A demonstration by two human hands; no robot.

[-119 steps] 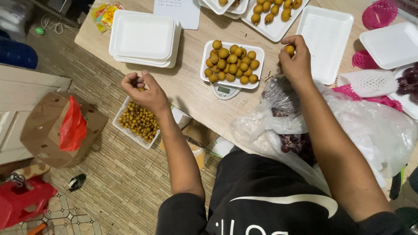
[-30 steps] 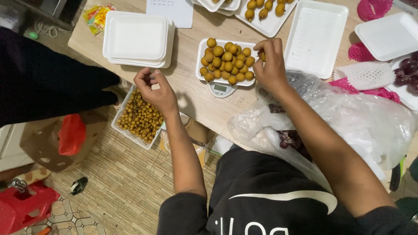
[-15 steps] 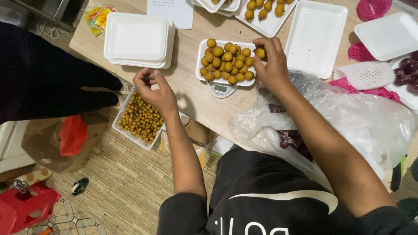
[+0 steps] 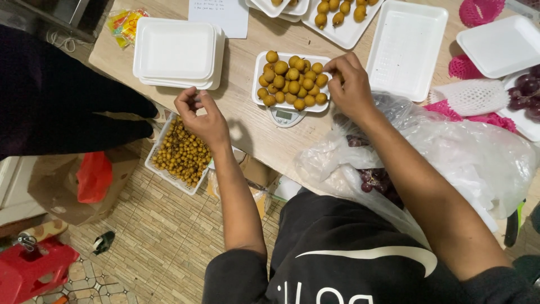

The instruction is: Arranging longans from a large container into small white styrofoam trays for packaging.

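— What has changed in the last half second for us?

— Our right hand (image 4: 351, 84) has dropped a little toward the right edge of the white tray (image 4: 260, 61) on the scale (image 4: 286, 116). A moment ago we could plainly see a yellow-brown fruit pinched at our fingertips; now our curled fingers (image 4: 339, 65) cover that spot, right against the pile of fruits (image 4: 292, 80). Judging by that, the fruit is being set onto the heap, or has just been set there.

— So is the hand gripping it or not?

— We cannot tell. The fingers are bent close together over the tray's rim, touching or nearly touching the outermost fruits, and whatever is beneath them is hidden.

— And our left hand (image 4: 203, 118)?

— It has hardly moved. It hangs off the table (image 4: 247, 124) edge, above the basket of small fruits (image 4: 180, 149) on the floor, thumb and fingertips pinched together; anything held there is too small to make out.

— Anything else new?

— A dark sleeve (image 4: 67, 101) of another person, reaching in at the left, stays much as it was.
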